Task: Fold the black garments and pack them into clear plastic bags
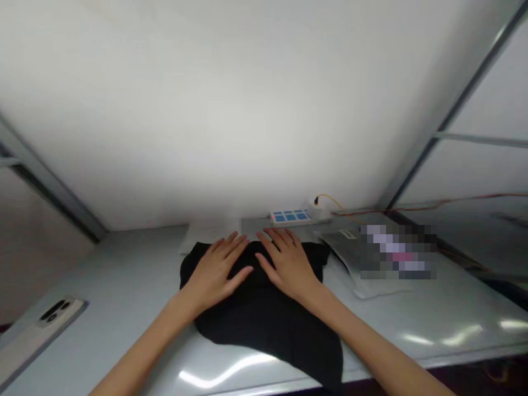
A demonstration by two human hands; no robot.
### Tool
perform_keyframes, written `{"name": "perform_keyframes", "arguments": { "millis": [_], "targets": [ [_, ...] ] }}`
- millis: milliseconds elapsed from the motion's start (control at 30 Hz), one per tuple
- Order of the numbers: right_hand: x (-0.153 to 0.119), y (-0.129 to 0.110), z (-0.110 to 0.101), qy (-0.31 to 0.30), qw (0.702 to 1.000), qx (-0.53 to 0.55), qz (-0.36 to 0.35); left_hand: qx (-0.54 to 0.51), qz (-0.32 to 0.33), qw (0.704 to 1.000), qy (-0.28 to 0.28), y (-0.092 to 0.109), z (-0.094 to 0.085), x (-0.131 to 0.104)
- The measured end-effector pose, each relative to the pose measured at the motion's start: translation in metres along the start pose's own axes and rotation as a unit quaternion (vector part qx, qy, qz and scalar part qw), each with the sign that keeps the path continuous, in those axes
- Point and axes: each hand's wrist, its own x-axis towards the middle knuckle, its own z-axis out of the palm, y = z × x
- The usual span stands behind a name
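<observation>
A piece of black cloth point(268, 319) lies spread on the shiny grey table, one corner reaching over the front edge. My left hand point(216, 269) rests flat on its upper left part, fingers stretched out and pointing away from me. On the upper right part lies my right hand point(289, 261), palm down with the fingers apart. Both thumbs point inward with a small gap between them. Neither hand grips anything. What kind of item the cloth is, I cannot tell.
Behind the cloth lie a pale flat sheet point(196, 234) and a power strip point(291, 218) with a plugged-in yellow cable point(336, 203). To the right is a plastic bag point(350, 264), partly blurred out. A phone point(45, 335) sits at the left. A white wall point(231, 110) closes the back.
</observation>
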Motion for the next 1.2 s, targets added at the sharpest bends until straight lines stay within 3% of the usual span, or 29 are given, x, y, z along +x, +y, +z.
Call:
{"name": "perform_keyframes", "arguments": {
  "millis": [100, 267, 333, 467, 600, 700, 833, 933, 1033, 1133, 1200],
  "targets": [
    [-0.020, 0.011, 0.011, -0.100, 0.995, 0.010, 0.017, -0.029, 0.041, 0.996, -0.077, 0.018, 0.022, -0.008],
    [-0.025, 0.058, 0.008, -0.178, 0.981, 0.072, -0.043, -0.030, 0.033, 0.993, -0.107, 0.017, 0.038, -0.017],
    [-0.025, 0.075, -0.001, -0.157, 0.985, 0.066, -0.040, -0.031, 0.028, 0.993, -0.113, 0.016, 0.036, -0.017],
    [-0.034, 0.096, -0.013, -0.109, 0.990, -0.033, 0.079, -0.025, 0.032, 0.994, -0.099, 0.019, 0.028, -0.016],
    [-0.040, 0.099, -0.016, -0.143, 0.980, -0.079, 0.110, -0.065, 0.136, 0.987, -0.046, 0.030, 0.018, -0.017],
    [-0.040, 0.099, -0.018, -0.143, 0.978, -0.079, 0.128, -0.093, 0.162, 0.981, -0.054, 0.044, 0.016, -0.018],
    [-0.036, 0.104, -0.025, -0.123, 0.982, -0.022, 0.141, -0.079, 0.147, 0.981, -0.096, 0.055, 0.023, -0.019],
    [-0.032, 0.104, -0.030, -0.107, 0.981, 0.046, 0.153, -0.089, 0.139, 0.982, -0.093, 0.056, 0.028, -0.019],
    [-0.029, 0.102, -0.033, -0.050, 0.973, 0.115, 0.192, -0.097, 0.128, 0.983, -0.087, 0.055, 0.028, -0.018],
    [-0.027, 0.103, -0.033, -0.007, 0.950, 0.203, 0.236, -0.098, 0.123, 0.984, -0.086, 0.056, 0.027, -0.017],
    [-0.026, 0.105, -0.033, -0.006, 0.920, 0.289, 0.264, -0.095, 0.120, 0.985, -0.079, 0.057, 0.028, -0.017]
  ]
}}
